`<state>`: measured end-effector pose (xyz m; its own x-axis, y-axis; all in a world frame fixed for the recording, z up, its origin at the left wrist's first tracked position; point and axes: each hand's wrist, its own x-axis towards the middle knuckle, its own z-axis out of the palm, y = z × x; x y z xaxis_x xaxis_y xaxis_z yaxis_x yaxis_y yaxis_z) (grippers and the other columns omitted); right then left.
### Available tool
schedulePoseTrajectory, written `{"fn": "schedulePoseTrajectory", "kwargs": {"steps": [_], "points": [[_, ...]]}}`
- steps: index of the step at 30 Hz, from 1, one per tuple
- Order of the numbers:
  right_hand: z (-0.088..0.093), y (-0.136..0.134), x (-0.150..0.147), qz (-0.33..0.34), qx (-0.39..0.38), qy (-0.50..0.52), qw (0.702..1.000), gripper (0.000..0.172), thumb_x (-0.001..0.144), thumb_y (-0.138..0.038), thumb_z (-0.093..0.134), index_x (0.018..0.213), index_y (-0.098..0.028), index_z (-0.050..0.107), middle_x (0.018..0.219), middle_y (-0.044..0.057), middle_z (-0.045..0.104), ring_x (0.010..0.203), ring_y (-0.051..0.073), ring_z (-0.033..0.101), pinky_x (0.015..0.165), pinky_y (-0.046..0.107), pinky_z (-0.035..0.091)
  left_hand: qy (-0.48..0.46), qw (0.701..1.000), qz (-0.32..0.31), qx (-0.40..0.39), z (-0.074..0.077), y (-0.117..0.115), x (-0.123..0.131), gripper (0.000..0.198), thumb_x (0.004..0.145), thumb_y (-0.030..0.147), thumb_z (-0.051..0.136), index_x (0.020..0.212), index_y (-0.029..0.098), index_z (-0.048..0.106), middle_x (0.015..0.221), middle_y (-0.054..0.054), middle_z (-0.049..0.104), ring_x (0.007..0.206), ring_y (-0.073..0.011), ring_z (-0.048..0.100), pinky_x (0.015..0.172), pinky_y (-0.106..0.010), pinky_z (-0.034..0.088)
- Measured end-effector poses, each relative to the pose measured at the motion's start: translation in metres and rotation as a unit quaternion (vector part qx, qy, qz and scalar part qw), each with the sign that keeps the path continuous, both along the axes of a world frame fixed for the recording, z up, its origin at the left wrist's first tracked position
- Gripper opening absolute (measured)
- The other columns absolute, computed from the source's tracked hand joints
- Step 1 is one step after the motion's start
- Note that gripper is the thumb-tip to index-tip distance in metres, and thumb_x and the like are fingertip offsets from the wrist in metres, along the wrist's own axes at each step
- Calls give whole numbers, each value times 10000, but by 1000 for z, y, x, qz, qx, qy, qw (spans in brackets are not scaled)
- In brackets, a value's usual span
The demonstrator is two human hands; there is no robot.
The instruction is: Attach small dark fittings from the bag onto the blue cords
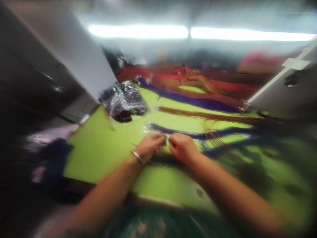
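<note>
Over the front of the green table top [91,148], my left hand [148,146] pinches a small dark piece [165,140], too blurred to name. My right hand [183,147] is closed just beside it, fingertips facing the left ones across a narrow gap. Whatever those right fingers hold is hidden. Just beyond both hands runs a bundle of dark blue wires [183,133] with shiny ends at its left. Loose brown wires [214,137] cross it to the right. Dark strands [163,162] lie beneath my hands.
A clear plastic bag of dark parts [126,102] sits at the back left. Brown wires [193,113], a purple-blue bundle [198,101] and red bundles [158,72] stretch across the back. A black ring-shaped roll [262,113] lies right. Pale panels [81,53] flank the table.
</note>
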<state>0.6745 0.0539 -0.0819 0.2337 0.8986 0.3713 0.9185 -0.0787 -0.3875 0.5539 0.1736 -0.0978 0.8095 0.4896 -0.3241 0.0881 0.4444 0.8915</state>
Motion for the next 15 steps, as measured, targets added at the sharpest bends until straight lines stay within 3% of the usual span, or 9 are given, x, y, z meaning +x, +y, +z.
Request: {"fn": "schedulePoseTrajectory", "kwargs": {"steps": [8, 15], "points": [[-1, 0, -2, -20, 30, 212, 977, 127, 779, -194, 507, 664, -183, 559, 597, -18, 573, 533, 86, 467, 554, 196, 347, -14, 999, -6, -51, 1, 3, 0, 358, 658, 319, 749, 937, 108, 671, 728, -31, 588, 480, -18, 453, 426, -143, 312], [-1, -4, -3, -8, 58, 147, 987, 118, 800, -187, 480, 703, -184, 546, 621, -6, 568, 550, 95, 473, 567, 208, 346, -23, 998, -16, -57, 3, 2, -1, 358, 658, 336, 746, 917, 100, 677, 715, -40, 588, 477, -13, 423, 418, -143, 276]]}}
